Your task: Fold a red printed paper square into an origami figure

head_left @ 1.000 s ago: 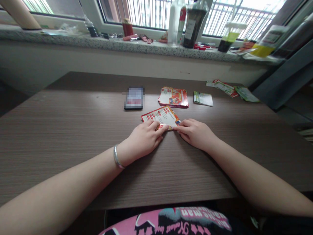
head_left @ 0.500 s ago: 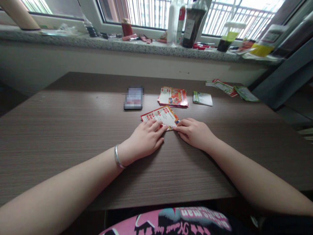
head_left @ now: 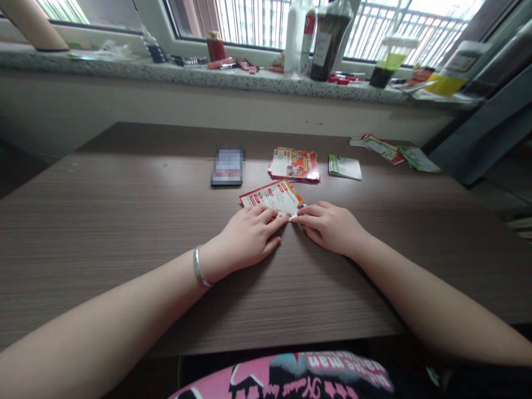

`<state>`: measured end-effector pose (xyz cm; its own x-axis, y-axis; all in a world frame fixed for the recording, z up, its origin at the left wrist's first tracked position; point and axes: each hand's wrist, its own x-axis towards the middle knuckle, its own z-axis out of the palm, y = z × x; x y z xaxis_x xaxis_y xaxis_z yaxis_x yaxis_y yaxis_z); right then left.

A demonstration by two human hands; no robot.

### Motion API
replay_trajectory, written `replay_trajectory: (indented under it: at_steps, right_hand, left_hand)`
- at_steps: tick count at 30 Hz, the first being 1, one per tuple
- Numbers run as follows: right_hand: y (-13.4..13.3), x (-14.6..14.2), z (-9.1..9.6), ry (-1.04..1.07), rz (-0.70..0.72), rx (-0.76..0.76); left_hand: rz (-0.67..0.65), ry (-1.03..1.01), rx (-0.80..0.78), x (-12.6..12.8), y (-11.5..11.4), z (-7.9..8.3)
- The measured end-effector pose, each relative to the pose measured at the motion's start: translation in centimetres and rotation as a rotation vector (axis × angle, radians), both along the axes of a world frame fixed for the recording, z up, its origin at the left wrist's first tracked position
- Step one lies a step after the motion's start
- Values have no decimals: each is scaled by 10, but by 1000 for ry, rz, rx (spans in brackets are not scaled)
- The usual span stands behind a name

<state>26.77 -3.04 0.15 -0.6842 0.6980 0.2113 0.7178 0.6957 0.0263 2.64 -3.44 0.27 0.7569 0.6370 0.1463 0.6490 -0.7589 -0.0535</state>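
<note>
A printed paper leaflet (head_left: 274, 195), white with red labels and a red and orange border, lies slanted on the table before me. Across its near edge rests my left hand (head_left: 251, 233), its fingers laid out on the paper and its thumb apart. My right hand (head_left: 332, 227) has its fingertips closed at the leaflet's near right corner. The two index fingertips almost meet there, at a small pale fold of paper. Fingers cover part of the near edge. A silver bangle (head_left: 200, 267) circles my left wrist.
Beyond the leaflet are a dark device with a blurred screen (head_left: 227, 166), a stack of similar red leaflets (head_left: 294, 165) and a small green-and-white pad (head_left: 344, 167). Loose green and red papers (head_left: 384, 149) lie at the back right. Bottles (head_left: 328, 44) and clutter line the windowsill (head_left: 249, 80).
My left index fingertip has slid slightly right along the near edge, closer to my right fingertips. A pale bit of folded paper now shows between them. The other things are unmoved.
</note>
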Motion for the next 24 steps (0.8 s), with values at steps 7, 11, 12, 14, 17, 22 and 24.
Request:
replay_trajectory:
  at_steps: [7, 11, 12, 14, 17, 22, 24]
  right_hand:
    - [-2, -3, 2, -32, 14, 2]
    - [-2, -5, 2, -9, -26, -1]
    - [-1, -4, 2, -5, -32, -6]
    - [-1, -4, 3, 2, -44, -22]
    - [0, 0, 5, -2, -60, -48]
    - [1, 7, 9, -26, -102, -65]
    - [1, 11, 10, -43, -126, -64]
  left_hand:
    - [-10, -10, 14, 0, 0, -3]
    - [-6, 7, 6, 0, -1, -2]
    - [-5, 11, 6, -1, -1, -2]
    - [-8, 16, 8, -1, -2, -3]
    - [-13, 19, 14, -2, -1, -4]
    - [-7, 28, 7, -2, -2, -4]
    - [-3, 28, 4, -2, -2, -3]
